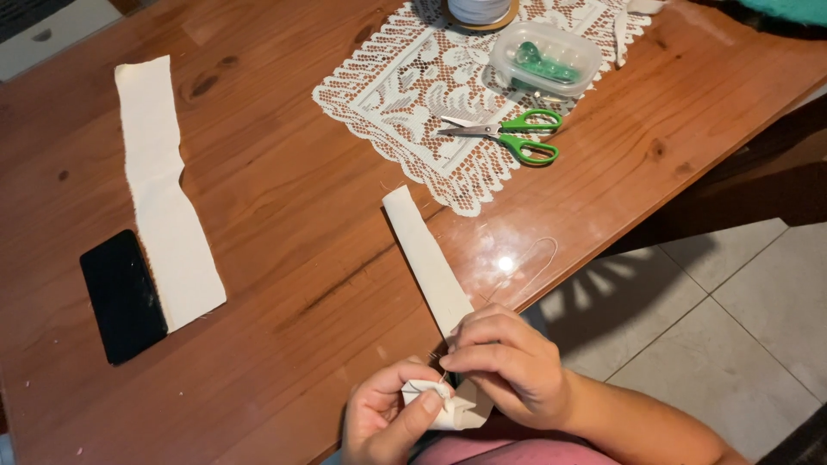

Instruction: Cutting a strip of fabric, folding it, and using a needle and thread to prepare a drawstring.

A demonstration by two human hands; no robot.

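The left hand (383, 418) is nearest, low at the table's edge, and its thumb and fingers pinch the folded end of a long cream cloth strip (428, 263). The right hand (508, 366) sits just above it, fingers pressed together as if on a needle, but the needle is too small to see. A thin thread (534, 263) loops away from the hands across the shiny wood. The strip runs up from the hands over the brown table (284, 224) toward a white lace mat (405, 86). On the mat lie green scissors (512, 136) and a clear plastic box (544, 57) with green bits inside. A spool of white tape (480, 12) stands at the top edge. Far to the left lies a second, wider cloth strip (164, 194), and a black phone (122, 295) lies touching its side. To sew well here, I think the fold should be held flat and tight, the stitches kept small, and the thread pulled gently so it does not knot.
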